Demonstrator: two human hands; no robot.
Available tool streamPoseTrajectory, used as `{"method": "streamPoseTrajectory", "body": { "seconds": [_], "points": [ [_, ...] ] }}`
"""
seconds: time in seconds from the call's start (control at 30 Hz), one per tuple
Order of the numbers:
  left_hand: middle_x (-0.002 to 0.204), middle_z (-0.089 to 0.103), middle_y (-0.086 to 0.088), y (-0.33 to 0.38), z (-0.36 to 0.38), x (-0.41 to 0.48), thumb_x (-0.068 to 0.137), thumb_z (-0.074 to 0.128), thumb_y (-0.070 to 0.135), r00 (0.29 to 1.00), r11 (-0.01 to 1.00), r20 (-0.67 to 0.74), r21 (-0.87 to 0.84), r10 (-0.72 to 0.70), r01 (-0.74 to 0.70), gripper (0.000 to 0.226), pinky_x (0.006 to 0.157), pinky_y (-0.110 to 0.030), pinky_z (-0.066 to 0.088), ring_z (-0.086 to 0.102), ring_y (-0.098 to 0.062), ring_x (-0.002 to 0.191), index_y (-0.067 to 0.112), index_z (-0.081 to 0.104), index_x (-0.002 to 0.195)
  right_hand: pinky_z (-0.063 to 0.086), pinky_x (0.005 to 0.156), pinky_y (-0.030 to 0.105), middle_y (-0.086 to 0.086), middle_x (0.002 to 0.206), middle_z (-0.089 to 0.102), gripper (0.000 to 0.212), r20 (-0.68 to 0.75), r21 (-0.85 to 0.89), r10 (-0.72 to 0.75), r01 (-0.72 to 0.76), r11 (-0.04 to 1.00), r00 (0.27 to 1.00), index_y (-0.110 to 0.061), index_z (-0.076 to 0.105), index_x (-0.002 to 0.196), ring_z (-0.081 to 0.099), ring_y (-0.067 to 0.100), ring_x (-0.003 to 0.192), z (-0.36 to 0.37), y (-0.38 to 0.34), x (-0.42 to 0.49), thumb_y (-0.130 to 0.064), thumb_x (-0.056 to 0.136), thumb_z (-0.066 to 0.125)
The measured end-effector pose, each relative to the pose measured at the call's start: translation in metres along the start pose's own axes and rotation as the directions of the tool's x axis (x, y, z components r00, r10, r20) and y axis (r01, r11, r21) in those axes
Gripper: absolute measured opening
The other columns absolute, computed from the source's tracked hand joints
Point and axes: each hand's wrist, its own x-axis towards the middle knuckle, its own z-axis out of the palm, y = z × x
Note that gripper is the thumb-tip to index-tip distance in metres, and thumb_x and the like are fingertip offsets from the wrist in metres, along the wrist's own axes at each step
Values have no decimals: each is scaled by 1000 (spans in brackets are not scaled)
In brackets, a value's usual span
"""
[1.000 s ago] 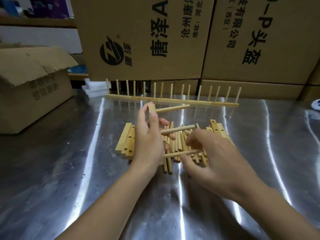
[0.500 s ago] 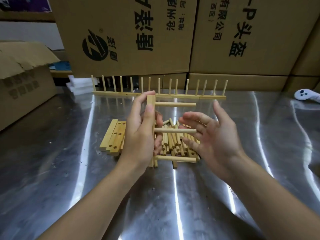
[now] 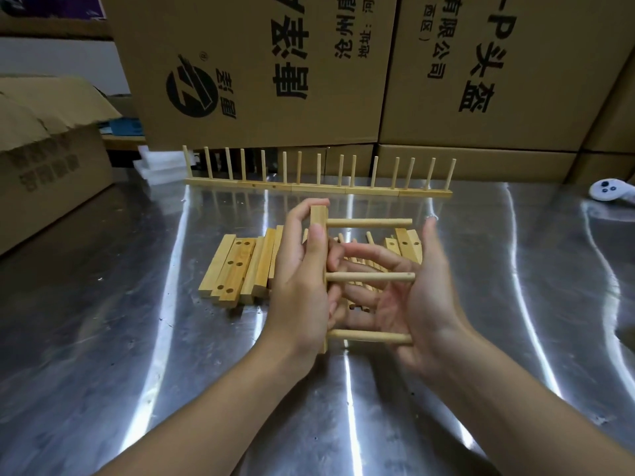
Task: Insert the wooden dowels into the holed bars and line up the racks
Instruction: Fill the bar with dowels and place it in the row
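Holding the holed bar (image 3: pixel 318 216) on end, the left hand (image 3: pixel 299 290) has its grip clamped round it, thumb on the near face. Three dowels (image 3: pixel 369 277) stick out of it to the right, roughly parallel. Meanwhile the right hand (image 3: pixel 415 304) has its grip apart, fingers spread, palm right at the tips of the middle and near ones. On the surface (image 3: pixel 137 338) some spare bars (image 3: pixel 237 266) sit stacked just left, with loose dowels (image 3: pixel 369 238) behind the hands. Over at the far side the finished racks (image 3: pixel 319 187) stand in a row before cardboard boxes (image 3: pixel 257 63).
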Motion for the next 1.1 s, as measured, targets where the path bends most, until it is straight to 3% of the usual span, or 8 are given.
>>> {"method": "streamPoseTrajectory", "body": {
  "seconds": [0.23, 0.37, 0.57, 0.67, 0.83, 1.1],
  "points": [
    [77, 46, -2, 5, 1, 1, 115, 39, 38, 1000, 1000, 3, -25, -4, 4, 27, 38, -20, 28, 34, -10, 42, 36, 56, 135, 63, 69, 57, 28, 111, 76, 101, -32, -92, 14, -17, 996, 999, -2, 82, 99, 78, 43, 96, 1, -4, 0, -91, 90, 33],
    [79, 47, -5, 8, -1, 5, 115, 37, 38, 998, 999, 52, 32, -19, 18, 28, 37, -21, 28, 33, -13, 42, 35, 58, 134, 64, 78, 52, 24, 120, 76, 107, -1, -116, 43, -42, 992, 999, -3, 82, 108, 77, 36, 106, -2, -22, 2, -93, 89, 27],
    [82, 50, -19, 5, 3, 0, 115, 35, 32, 982, 989, 188, 144, -10, -17, 29, 36, -19, 33, 41, -7, 43, 28, 54, 137, 61, 95, 51, 17, 130, 73, 109, 8, 16, -31, 31, 999, 999, -9, 80, 119, 72, 34, 120, -9, -44, -1, -93, 90, 17],
    [81, 48, -27, -1, 7, -3, 117, 33, 28, 976, 979, 216, 201, -10, -34, 29, 41, -12, 36, 46, -2, 46, 25, 53, 137, 61, 87, 47, 17, 126, 75, 114, 14, -25, -43, 44, 999, 999, -8, 80, 117, 74, 32, 115, -6, -41, -2, -97, 85, 16],
    [82, 54, -19, -8, 7, -3, 117, 31, 33, 972, 958, 235, 283, -13, -55, 28, 44, -16, 38, 48, -7, 56, 34, 51, 137, 62, 75, 44, 17, 121, 77, 114, -47, -30, -67, 66, 997, 997, -7, 83, 110, 77, 34, 110, -7, -36, -2, -100, 82, 21],
    [84, 58, -14, -14, 8, -6, 117, 31, 37, 968, 933, 249, 348, 2, -92, 27, 44, -17, 39, 48, -2, 55, 42, 50, 135, 62, 68, 43, 18, 115, 79, 112, -115, -65, -77, 70, 995, 990, -6, 84, 103, 79, 31, 103, -13, -34, -3, -99, 82, 26]
  ]
}}
